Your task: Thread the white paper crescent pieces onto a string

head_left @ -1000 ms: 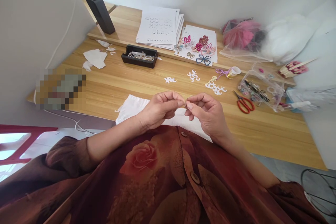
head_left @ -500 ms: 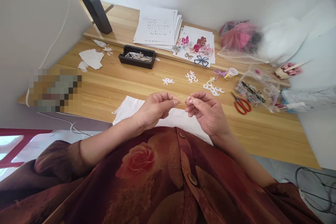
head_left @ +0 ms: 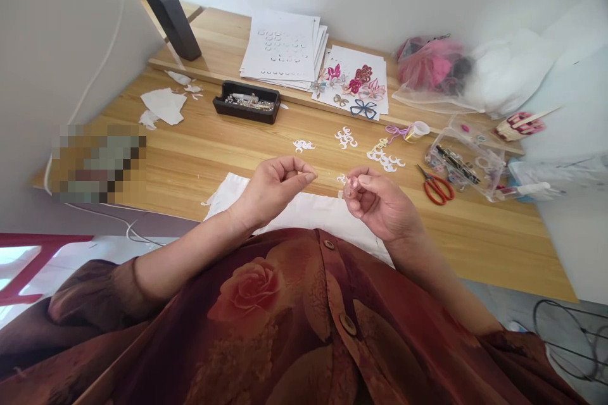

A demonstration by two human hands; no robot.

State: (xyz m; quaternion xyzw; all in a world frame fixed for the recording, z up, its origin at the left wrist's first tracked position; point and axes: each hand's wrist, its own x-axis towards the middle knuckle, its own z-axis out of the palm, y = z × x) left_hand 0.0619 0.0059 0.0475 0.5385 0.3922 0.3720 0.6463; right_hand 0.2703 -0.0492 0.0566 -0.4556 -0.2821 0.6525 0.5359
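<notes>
My left hand (head_left: pixel 275 186) is pinched shut above a white cloth (head_left: pixel 304 212) at the near edge of the wooden table (head_left: pixel 199 152). My right hand (head_left: pixel 377 199) is also pinched, a little to the right of it. A thin, pale thread seems to run between the two hands; it is too fine to make out well. A small white paper cutout (head_left: pixel 341 178) lies on the table between the fingertips.
White cutouts (head_left: pixel 386 158) lie behind the hands. Red scissors (head_left: pixel 436 187) and a clear plastic box (head_left: pixel 465 161) sit to the right. A black tray (head_left: pixel 246 102) of small parts, stacked sheets (head_left: pixel 284 49), coloured flower pieces (head_left: pixel 357 83) and bags (head_left: pixel 456 69) stand at the back.
My hands, which touched at the fingertips a second ago, have drawn apart sideways. The right hand has turned its palm upward slightly. The view shifted a little.
</notes>
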